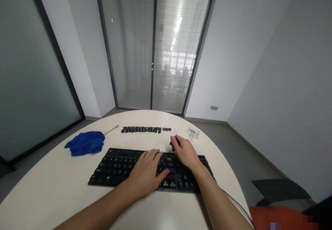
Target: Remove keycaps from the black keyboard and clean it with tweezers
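A black keyboard [118, 164] lies on the table in front of me, its keys facing up. My left hand [145, 171] rests flat over its middle, fingers spread and thumb apart. Above the keyboard's back edge, my right hand [184, 150] pinches a keycap puller, whose two thin wire prongs [176, 132] point away from me. The rest of the puller is mostly hidden by my fingers. Behind the keyboard, loose black keycaps [141, 130] are lined up in rows, with a few small ones [166, 129] set slightly apart at the right end.
On the round white table [52, 185], a crumpled blue cloth [86, 143] lies at the left beside a thin white-handled tool [111, 129]. A small clear plastic bag [193, 133] is at the back right. The keyboard cable [238, 204] runs off the right edge near a chair [282, 190].
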The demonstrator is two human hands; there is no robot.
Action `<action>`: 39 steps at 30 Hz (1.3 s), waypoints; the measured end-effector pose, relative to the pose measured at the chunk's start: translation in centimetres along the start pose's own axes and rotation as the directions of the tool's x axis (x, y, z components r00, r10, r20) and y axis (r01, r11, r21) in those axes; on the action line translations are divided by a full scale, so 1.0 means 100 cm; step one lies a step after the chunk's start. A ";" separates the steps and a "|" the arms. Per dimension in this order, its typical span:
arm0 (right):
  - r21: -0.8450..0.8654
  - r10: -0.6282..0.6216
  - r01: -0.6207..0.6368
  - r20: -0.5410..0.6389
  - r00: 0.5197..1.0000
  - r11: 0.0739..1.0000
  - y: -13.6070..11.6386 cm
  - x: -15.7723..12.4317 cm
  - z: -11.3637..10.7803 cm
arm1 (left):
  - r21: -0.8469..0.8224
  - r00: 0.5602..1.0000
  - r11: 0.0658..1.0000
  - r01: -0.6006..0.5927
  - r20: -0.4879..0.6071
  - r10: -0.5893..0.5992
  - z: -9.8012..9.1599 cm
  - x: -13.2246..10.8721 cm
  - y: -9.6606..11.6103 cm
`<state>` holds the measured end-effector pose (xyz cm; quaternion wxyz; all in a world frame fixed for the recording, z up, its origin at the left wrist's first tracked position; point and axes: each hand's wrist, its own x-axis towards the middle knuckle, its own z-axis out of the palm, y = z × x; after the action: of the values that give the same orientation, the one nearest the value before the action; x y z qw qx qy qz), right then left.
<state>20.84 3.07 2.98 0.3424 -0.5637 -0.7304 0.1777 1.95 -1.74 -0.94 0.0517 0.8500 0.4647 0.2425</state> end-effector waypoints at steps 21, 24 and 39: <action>0.154 0.040 -0.043 0.021 0.999 0.987 -0.005 -0.003 0.012 | 0.085 0.998 0.996 0.037 0.055 -0.042 -0.009 0.001 -0.002; 0.126 0.039 -0.041 0.023 0.999 0.991 -0.005 -0.004 0.010 | 0.073 0.998 0.997 0.034 0.050 -0.037 -0.010 0.001 -0.002; 0.032 0.085 -0.085 0.015 0.996 0.996 -0.007 -0.002 0.010 | 0.091 0.998 0.995 0.030 0.054 -0.035 -0.012 0.001 0.000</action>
<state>19.70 2.78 2.63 0.3387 -0.5873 -0.7052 0.2077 1.44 -1.85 0.16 0.0303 0.8501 0.4875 0.1969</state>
